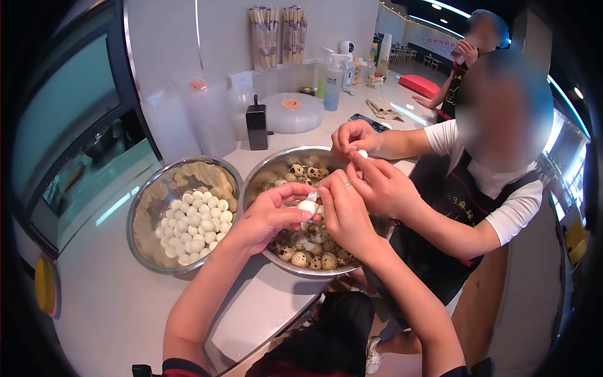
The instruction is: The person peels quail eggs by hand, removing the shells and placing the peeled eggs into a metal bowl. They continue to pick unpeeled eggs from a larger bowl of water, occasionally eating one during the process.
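Resting side by side on the bench (94, 251) are two round steel bowls. The left bowl (134, 220) carries a pile of smooth white eggs (195, 225), gathered mostly toward its near side; the right bowl (254, 183) holds small speckled eggs (300, 258), brown-blotched and still in their shells. Against the wall, two clear holders (266, 41) stand packed with wrapped chopsticks (upright, with printed sleeves).

Above the right bowl, both forearms reach up and inward until the hands nearly meet. The left hand (274, 215) is partly closed, thumb below and fingers above, pinching one white egg (308, 208) near the tips. The right hand (342, 210) comes in just beside it, fingers curled inward and back turned up; a pale scrap (313, 195) shows between the two, but whether those fingertips grip it I cannot tell. Just beyond, a co-worker's hands (384, 188) are raised around another white egg (362, 154).
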Demonstrator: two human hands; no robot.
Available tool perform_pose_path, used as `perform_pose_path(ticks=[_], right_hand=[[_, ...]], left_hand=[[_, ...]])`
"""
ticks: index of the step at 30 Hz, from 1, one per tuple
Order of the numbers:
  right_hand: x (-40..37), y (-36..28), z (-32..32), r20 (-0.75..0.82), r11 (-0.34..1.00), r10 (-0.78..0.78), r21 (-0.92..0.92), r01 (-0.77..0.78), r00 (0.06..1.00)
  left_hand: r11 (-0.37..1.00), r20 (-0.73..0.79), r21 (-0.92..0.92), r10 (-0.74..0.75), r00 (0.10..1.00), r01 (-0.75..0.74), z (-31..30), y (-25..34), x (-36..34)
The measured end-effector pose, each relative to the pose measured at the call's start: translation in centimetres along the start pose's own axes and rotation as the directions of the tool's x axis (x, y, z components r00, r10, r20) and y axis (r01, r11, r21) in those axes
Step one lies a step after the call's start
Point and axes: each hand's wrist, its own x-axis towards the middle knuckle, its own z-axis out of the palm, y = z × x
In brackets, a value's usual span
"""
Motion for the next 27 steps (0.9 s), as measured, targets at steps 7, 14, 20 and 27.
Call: perform_pose_path(ticks=[7,14,20,27], right_hand=[[-0.1,-0.2,-0.2,-0.147,0.994,0.008,0.110,0.008,0.989],[0.0,0.3,-0.5,-0.167,0.987,-0.049,0.140,0.073,0.985],[-0.3,0.3,-0.2,-0.133,0.978,-0.103,0.167,0.125,0.986],[-0.3,-0.1,-0.3,-0.159,0.955,-0.139,0.239,0.175,0.977]], left_hand=[[0.998,-0.032,-0.018,0.053,0.998,-0.054,0.0,0.0,-0.2],[0.999,-0.068,0.015,0.049,0.996,-0.048,0.6,0.2,-0.3],[1.000,-0.061,0.030,0.004,0.998,-0.002,0.9,0.2,-0.2],[0.995,-0.149,0.096,0.033,0.988,-0.018,1.0,-0.3,-0.2]])
